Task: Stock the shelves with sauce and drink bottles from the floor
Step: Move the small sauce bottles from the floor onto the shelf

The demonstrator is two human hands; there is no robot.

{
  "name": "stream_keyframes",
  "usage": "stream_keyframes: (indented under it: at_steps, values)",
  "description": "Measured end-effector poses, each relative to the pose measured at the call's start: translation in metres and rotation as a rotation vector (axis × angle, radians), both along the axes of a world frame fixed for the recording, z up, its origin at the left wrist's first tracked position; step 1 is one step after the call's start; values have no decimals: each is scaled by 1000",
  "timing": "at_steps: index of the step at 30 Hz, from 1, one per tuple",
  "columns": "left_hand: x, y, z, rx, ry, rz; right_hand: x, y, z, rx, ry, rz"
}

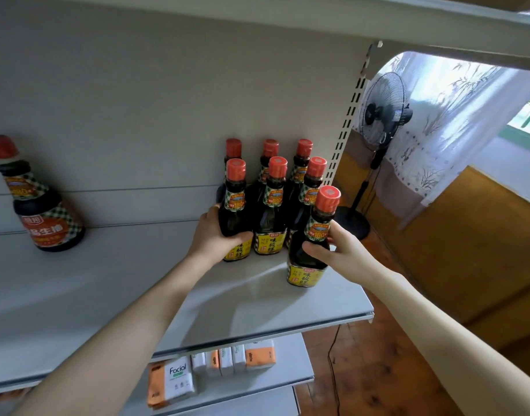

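Several dark sauce bottles with red caps and yellow labels stand grouped at the right end of the grey shelf [242, 298]. My left hand [215, 235] grips the front-left bottle [236, 202] of the group around its body. My right hand [335, 250] holds another sauce bottle [313, 244] standing at the front right, close to the shelf's corner. A similar bottle with a red label [40, 202] stands alone at the far left of the shelf.
Packs of facial tissue [173, 382] lie on the lower shelf. A slotted upright post [347, 115] marks the shelf's right end. Beyond it stand a black pedestal fan [382, 109], a curtained window and wooden floor. Another shelf board hangs overhead.
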State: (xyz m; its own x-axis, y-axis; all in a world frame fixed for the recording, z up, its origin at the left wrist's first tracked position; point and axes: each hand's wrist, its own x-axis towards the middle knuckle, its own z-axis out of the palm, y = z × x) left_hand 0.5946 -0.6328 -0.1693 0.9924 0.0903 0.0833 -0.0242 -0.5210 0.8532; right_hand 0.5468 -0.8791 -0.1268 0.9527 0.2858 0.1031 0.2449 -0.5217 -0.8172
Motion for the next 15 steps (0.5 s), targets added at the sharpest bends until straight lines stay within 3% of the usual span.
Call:
stream_keyframes:
  at_steps: [15]
  values:
    - [-3, -4, -2, 23, -25, 37, 18, -19, -7, 138, 81, 10]
